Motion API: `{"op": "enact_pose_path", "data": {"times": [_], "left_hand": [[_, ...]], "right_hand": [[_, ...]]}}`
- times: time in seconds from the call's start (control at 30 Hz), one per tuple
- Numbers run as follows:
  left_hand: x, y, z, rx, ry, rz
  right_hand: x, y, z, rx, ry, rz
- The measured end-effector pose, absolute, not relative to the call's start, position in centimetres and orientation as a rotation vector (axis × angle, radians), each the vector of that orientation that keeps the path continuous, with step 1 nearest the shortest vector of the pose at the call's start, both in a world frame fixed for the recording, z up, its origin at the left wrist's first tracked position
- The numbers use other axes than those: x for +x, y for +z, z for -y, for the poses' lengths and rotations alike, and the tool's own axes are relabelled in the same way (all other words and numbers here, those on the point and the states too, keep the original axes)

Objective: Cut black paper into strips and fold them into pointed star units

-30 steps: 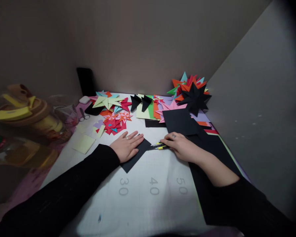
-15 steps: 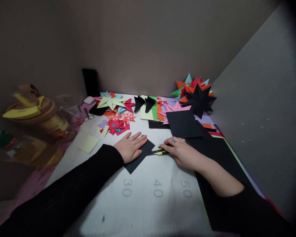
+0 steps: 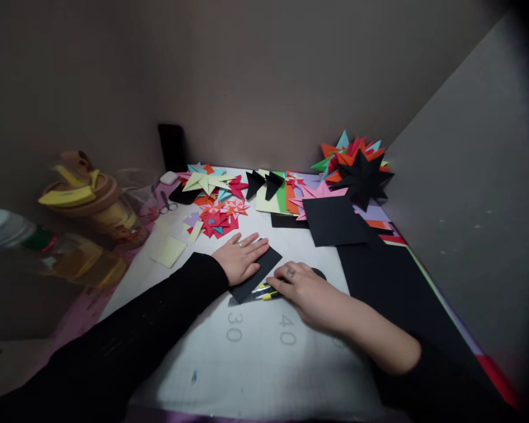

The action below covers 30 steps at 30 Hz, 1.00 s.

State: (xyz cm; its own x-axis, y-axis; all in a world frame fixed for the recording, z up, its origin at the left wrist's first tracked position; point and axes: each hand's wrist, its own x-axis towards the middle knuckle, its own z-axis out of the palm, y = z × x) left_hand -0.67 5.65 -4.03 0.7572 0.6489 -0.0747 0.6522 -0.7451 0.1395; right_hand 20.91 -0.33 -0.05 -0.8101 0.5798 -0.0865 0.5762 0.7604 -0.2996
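Note:
My left hand [image 3: 241, 258] lies flat with fingers spread on a small black sheet of paper [image 3: 271, 258], pressing it against the white mat. In my right hand [image 3: 306, 291] is a yellow and black utility knife [image 3: 270, 295], its fingers closed around the handle. The blade points left and lies along the lower edge of the black paper; whether it is between layers I cannot tell. To the right, a black square sheet [image 3: 335, 222] lies on larger black sheets [image 3: 388, 294].
Folded paper stars [image 3: 216, 220] and small scissors [image 3: 167, 204] lie at the back left. A black spiky paper star [image 3: 365, 179] sits at the back right. A bottle [image 3: 88, 258] and a lidded cup [image 3: 110, 211] stand left. A phone [image 3: 173, 147] leans on the wall.
My right hand has moved left and toward me with the knife, bringing the blade along the paper's lower edge. My left hand stays on the paper. The view has shifted slightly.

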Motion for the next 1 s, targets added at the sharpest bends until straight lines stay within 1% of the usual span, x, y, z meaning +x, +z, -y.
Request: {"op": "enact_pose_path", "data": {"times": [0.13, 0.2, 0.27, 0.3, 0.37, 0.43, 0.53, 0.63, 0.73, 0.8, 0.93, 1.0], "left_hand": [[-0.8, -4.0, -5.6, 2.777, 0.005, -1.032], [-1.0, -4.2, -5.6, 2.759, 0.071, -1.043], [-1.4, -4.2, -5.8, 2.717, 0.207, -1.077], [-1.6, -4.1, -5.9, 2.681, 0.302, -1.100], [-1.9, -3.6, -6.1, 2.588, 0.512, -1.186], [-2.0, -2.7, -6.1, 2.483, 0.620, -1.344], [-1.8, -1.0, -5.1, 2.367, 0.484, -1.567], [-1.5, -0.1, -3.6, 2.306, 0.210, -1.609], [-1.2, -0.4, -2.6, 2.221, 0.051, -1.661], [-1.1, -0.7, -2.6, 2.139, 0.043, -1.685], [-1.5, -1.5, -3.3, 2.033, 0.231, -1.630], [-1.8, -1.8, -3.7, 1.981, 0.313, -1.577]], "right_hand": [[21.1, 0.3, 2.1, -0.781, 0.622, 2.929], [23.1, 0.8, 2.3, -0.856, 0.653, 2.853], [26.5, 1.1, 2.0, -1.090, 0.617, 2.660], [28.5, 1.1, 1.7, -1.228, 0.544, 2.529], [33.0, 0.8, 1.2, -1.582, 0.305, 2.196], [37.0, -0.2, 0.9, -1.948, 0.063, 1.892], [41.2, -2.6, 0.9, -2.354, -0.047, 1.736], [42.7, -4.7, 0.9, -2.500, -0.096, 1.731], [41.6, -5.3, 0.6, -2.463, -0.114, 1.770], [39.5, -4.5, 0.3, -2.308, -0.051, 1.863], [32.8, -1.9, -0.7, -1.779, 0.321, 2.074], [29.3, -1.0, -1.5, -1.603, 0.475, 2.103]]}}
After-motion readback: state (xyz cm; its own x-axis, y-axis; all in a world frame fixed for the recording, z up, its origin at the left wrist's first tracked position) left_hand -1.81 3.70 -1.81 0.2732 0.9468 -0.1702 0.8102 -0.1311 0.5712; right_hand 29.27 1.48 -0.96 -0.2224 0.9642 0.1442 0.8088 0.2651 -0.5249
